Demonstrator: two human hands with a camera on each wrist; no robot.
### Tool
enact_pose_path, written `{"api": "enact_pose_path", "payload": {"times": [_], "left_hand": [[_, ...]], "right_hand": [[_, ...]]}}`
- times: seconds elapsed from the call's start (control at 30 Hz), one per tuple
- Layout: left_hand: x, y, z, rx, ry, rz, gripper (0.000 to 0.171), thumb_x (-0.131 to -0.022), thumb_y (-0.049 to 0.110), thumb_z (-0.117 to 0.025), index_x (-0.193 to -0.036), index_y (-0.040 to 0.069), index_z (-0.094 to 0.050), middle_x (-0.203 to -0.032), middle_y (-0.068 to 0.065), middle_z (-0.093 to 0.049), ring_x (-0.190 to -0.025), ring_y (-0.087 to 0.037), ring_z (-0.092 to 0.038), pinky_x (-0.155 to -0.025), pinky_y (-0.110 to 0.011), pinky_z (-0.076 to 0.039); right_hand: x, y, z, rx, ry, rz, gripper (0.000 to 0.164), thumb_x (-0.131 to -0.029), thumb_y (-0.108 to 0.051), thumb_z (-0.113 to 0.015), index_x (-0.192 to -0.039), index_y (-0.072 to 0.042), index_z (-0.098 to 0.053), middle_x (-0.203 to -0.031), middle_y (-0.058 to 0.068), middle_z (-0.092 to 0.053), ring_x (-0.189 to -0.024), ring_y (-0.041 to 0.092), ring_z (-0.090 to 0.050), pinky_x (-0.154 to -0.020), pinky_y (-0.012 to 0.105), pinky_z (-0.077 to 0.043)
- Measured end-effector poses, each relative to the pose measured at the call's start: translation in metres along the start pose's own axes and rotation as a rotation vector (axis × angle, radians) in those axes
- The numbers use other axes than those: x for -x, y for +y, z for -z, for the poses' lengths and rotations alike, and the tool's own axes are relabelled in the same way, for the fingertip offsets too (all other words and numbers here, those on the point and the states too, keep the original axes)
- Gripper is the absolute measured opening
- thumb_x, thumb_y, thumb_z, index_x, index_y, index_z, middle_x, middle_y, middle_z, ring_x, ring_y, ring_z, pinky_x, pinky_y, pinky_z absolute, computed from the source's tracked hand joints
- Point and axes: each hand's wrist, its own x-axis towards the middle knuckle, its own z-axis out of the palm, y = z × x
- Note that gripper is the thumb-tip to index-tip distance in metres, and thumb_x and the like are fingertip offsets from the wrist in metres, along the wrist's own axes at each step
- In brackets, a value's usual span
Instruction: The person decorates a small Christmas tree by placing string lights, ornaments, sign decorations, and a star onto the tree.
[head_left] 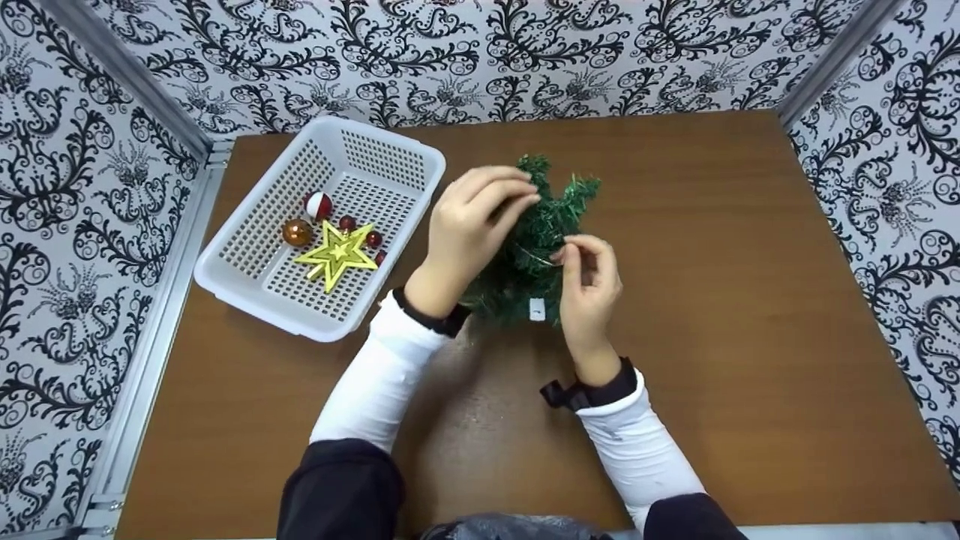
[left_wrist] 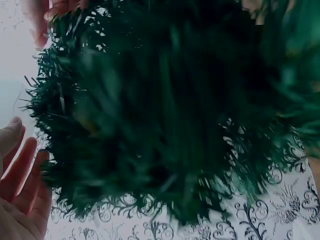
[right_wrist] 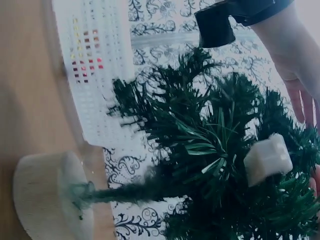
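A small green artificial Christmas tree stands between both hands; its pale round base shows in the right wrist view. My left hand is beside the upper branches, thumb and fingertips close together; whether they hold something is not clear. At the right side, my right hand pinches a thin pale strand that crosses the branches. In the left wrist view the left hand is partly cut off near the foliage. A small white block hangs low in the branches.
Left of the tree, a white perforated basket holds a gold star, an orange ball, a red and white ball and small red balls. Patterned walls enclose the brown table.
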Motion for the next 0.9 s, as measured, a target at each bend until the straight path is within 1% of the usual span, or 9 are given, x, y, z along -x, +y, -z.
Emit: {"api": "enact_pose_path", "payload": {"times": [0.13, 0.3, 0.37, 0.47, 0.57, 0.63, 0.7, 0.77, 0.9], "left_hand": [[-0.009, -0.001, -0.006, -0.069, -0.056, 0.031, 0.012, -0.082, 0.022, -0.065, -0.085, 0.011, -0.068, -0.092, 0.000, -0.067, -0.088, -0.012, -0.061, -0.079, -0.023, -0.046], [-0.013, -0.002, -0.009, -0.114, -0.101, 0.071, 0.018, -0.087, 0.027, -0.057, -0.088, 0.011, -0.067, -0.083, 0.002, -0.068, -0.080, -0.013, -0.060, -0.073, -0.025, -0.046], [-0.014, -0.001, -0.010, -0.129, -0.123, 0.100, 0.022, -0.089, 0.029, -0.054, -0.089, 0.011, -0.067, -0.083, 0.002, -0.068, -0.079, -0.013, -0.059, -0.074, -0.025, -0.046], [-0.017, 0.000, -0.010, -0.160, -0.161, 0.160, 0.025, -0.090, 0.030, -0.051, -0.091, 0.011, -0.067, -0.085, 0.002, -0.068, -0.080, -0.013, -0.059, -0.077, -0.025, -0.046], [-0.019, 0.002, -0.009, -0.186, -0.197, 0.228, 0.025, -0.090, 0.030, -0.051, -0.092, 0.012, -0.067, -0.086, 0.002, -0.068, -0.080, -0.013, -0.059, -0.077, -0.024, -0.045], [-0.021, 0.003, -0.009, -0.207, -0.211, 0.256, 0.024, -0.090, 0.030, -0.052, -0.092, 0.012, -0.068, -0.086, 0.003, -0.068, -0.080, -0.013, -0.059, -0.077, -0.024, -0.045], [-0.022, 0.003, -0.008, -0.246, -0.207, 0.252, 0.023, -0.089, 0.030, -0.053, -0.091, 0.013, -0.069, -0.085, 0.003, -0.068, -0.080, -0.014, -0.059, -0.076, -0.024, -0.045], [-0.021, 0.004, -0.007, -0.295, -0.184, 0.223, 0.022, -0.088, 0.030, -0.055, -0.089, 0.015, -0.070, -0.084, 0.004, -0.068, -0.080, -0.014, -0.058, -0.074, -0.025, -0.046], [-0.014, 0.004, -0.006, -0.365, -0.087, 0.170, 0.018, -0.084, 0.031, -0.060, -0.083, 0.017, -0.071, -0.081, 0.004, -0.067, -0.079, -0.015, -0.057, -0.067, -0.026, -0.046]], "right_hand": [[-0.009, 0.000, 0.001, 0.020, -0.006, -0.074, 0.013, -0.088, 0.001, -0.050, -0.097, 0.009, -0.053, -0.076, 0.019, -0.053, -0.066, 0.016, -0.055, -0.058, 0.023, -0.049], [-0.020, -0.001, 0.001, 0.076, -0.004, -0.181, 0.014, -0.088, -0.001, -0.052, -0.097, 0.008, -0.054, -0.079, 0.006, -0.059, -0.056, 0.011, -0.056, -0.050, 0.023, -0.049], [-0.023, -0.003, 0.001, 0.082, -0.003, -0.213, 0.014, -0.087, -0.001, -0.053, -0.097, 0.009, -0.054, -0.079, 0.003, -0.059, -0.053, 0.010, -0.056, -0.049, 0.023, -0.050], [-0.026, -0.011, -0.001, 0.063, -0.004, -0.247, 0.014, -0.086, 0.000, -0.053, -0.097, 0.008, -0.052, -0.074, 0.002, -0.057, -0.051, 0.010, -0.055, -0.049, 0.023, -0.050], [-0.028, -0.019, -0.004, 0.054, 0.003, -0.262, 0.013, -0.085, 0.001, -0.055, -0.096, 0.008, -0.051, -0.072, 0.003, -0.056, -0.050, 0.011, -0.055, -0.049, 0.023, -0.050], [-0.029, -0.020, -0.004, 0.045, 0.008, -0.266, 0.013, -0.085, 0.001, -0.055, -0.095, 0.008, -0.051, -0.071, 0.004, -0.056, -0.050, 0.012, -0.055, -0.049, 0.022, -0.050], [-0.029, -0.022, -0.005, 0.050, 0.008, -0.263, 0.012, -0.084, 0.002, -0.056, -0.094, 0.008, -0.052, -0.070, 0.004, -0.056, -0.050, 0.011, -0.055, -0.049, 0.022, -0.050], [-0.029, -0.022, -0.004, 0.054, 0.009, -0.260, 0.012, -0.084, 0.002, -0.056, -0.094, 0.007, -0.053, -0.070, 0.004, -0.056, -0.051, 0.011, -0.055, -0.049, 0.022, -0.050], [-0.028, -0.022, -0.003, 0.095, 0.010, -0.246, 0.014, -0.083, 0.001, -0.058, -0.092, 0.010, -0.054, -0.073, 0.005, -0.058, -0.052, 0.012, -0.055, -0.049, 0.021, -0.050]]}}
